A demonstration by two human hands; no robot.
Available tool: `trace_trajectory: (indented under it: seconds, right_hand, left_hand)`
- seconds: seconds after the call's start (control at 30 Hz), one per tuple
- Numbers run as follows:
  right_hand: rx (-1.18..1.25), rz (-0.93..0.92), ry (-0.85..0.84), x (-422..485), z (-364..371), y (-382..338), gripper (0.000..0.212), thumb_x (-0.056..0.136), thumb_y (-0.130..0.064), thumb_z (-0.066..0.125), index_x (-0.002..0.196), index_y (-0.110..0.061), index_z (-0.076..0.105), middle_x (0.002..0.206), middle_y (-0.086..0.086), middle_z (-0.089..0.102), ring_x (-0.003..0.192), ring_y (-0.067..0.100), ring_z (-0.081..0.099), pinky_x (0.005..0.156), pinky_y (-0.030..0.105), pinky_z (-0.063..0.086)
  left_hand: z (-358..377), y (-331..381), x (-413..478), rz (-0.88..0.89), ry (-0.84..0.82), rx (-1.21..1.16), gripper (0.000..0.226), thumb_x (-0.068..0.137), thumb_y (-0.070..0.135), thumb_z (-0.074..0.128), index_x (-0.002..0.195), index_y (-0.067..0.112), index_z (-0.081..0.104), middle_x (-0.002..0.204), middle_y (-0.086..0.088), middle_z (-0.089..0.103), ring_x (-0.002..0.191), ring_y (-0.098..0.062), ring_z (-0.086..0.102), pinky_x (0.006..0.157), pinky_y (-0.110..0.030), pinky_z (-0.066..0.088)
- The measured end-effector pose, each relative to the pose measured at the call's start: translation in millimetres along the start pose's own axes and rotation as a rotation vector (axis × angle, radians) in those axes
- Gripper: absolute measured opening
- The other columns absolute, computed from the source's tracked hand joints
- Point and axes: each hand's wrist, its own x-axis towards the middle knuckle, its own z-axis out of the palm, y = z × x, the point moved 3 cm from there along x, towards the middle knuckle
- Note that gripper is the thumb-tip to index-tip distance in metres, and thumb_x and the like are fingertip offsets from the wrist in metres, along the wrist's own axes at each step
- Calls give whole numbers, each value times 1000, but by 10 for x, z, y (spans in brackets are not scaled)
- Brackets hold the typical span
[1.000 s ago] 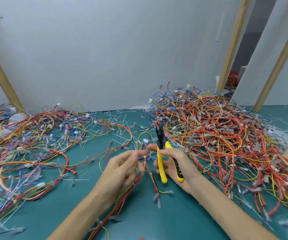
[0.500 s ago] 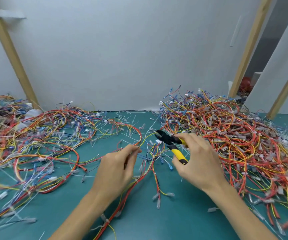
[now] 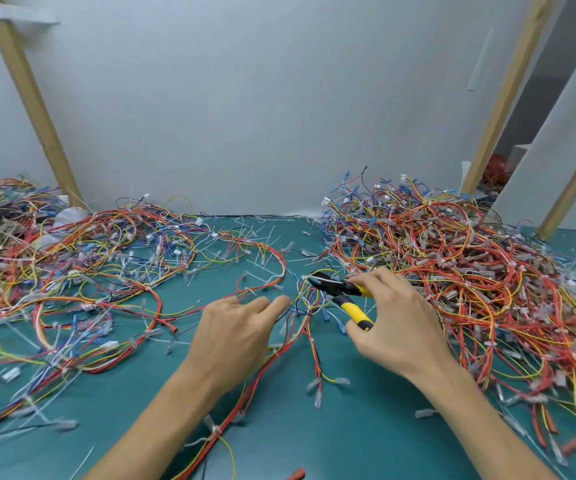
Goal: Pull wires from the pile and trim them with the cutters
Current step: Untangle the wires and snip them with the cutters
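Head view: right hand (image 3: 395,327) wrapped around the yellow-handled black-nosed cutters (image 3: 343,296), nose pointing left, handles spread apart. Left hand (image 3: 234,336) palm down, fingers loosely curled over a thin multicoloured wire bundle (image 3: 305,329) running between both hands on the teal table (image 3: 366,441); grip unclear. Big red-orange wire pile (image 3: 452,265) just beyond the right hand.

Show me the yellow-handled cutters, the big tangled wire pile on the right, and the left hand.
Yellow-handled cutters (image 3: 356,310): head view, on the lower yellow grip.
Big tangled wire pile (image 3: 452,258): head view, on its red-wire middle.
Left hand (image 3: 234,336): head view, on the back of the hand.
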Motion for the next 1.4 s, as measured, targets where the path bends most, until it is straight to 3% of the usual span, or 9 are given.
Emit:
trace_trajectory:
  seconds: [0.23, 0.53, 0.7, 0.87, 1.1, 1.27, 1.4]
  right_hand:
    - [-31, -49, -9, 3, -41, -5, 52, 67, -34, 71, 117, -25, 63, 106, -8, 57, 100, 18, 53, 86, 30, 43]
    - [-39, -74, -21, 19, -108, 35, 54, 66, -34, 71, 118, -24, 63, 105, -7, 57, 97, 18, 51, 88, 32, 43]
    - [-9, -107, -10, 32, -126, 43, 55, 64, -38, 61, 117, -23, 63, 105, -8, 55, 94, 17, 49, 85, 31, 44]
    - [-34, -103, 92, 4, -66, -18, 54, 61, -32, 74, 113, -22, 64, 101, -4, 56, 91, 20, 50, 82, 34, 44]
    - [-62, -56, 104, -34, 40, -92, 54, 62, -32, 80, 112, -20, 65, 101, -2, 58, 94, 23, 52, 84, 36, 45]
    - [-93, -52, 131, -38, 24, -114, 49, 57, -32, 86, 101, -20, 70, 91, -4, 63, 86, 24, 60, 69, 32, 50]
    - [-80, -64, 180, -44, 6, -109, 43, 51, -32, 89, 90, -22, 72, 80, -8, 62, 74, 20, 64, 54, 25, 46]
  left_hand:
    - [-1, 60, 3, 8, -48, 35, 40, 51, 3, 59, 84, 23, 71, 52, 3, 49, 35, -23, 37, 45, -23, 20]
    - [8, 37, 13, -70, -90, 8, 43, 49, 0, 78, 84, 23, 70, 51, 2, 48, 35, -24, 38, 43, -23, 22]
    - [51, -11, -2, -135, -81, -24, 42, 54, -3, 79, 86, 22, 70, 54, 2, 53, 37, -25, 46, 35, -27, 35]
    - [15, 22, 13, -99, -74, 23, 43, 50, -3, 79, 84, 22, 71, 52, 2, 49, 35, -24, 41, 38, -24, 25]
    - [19, 101, 9, -30, -107, 92, 50, 41, -1, 70, 85, 23, 71, 53, 3, 47, 34, -22, 39, 45, -23, 19]
    - [15, 104, 10, -29, -86, 69, 52, 40, 0, 71, 86, 23, 71, 53, 3, 48, 35, -23, 40, 45, -23, 21]
    - [48, 93, -5, -64, -62, -2, 42, 48, 0, 76, 83, 21, 69, 52, 2, 50, 37, -25, 45, 41, -23, 26]
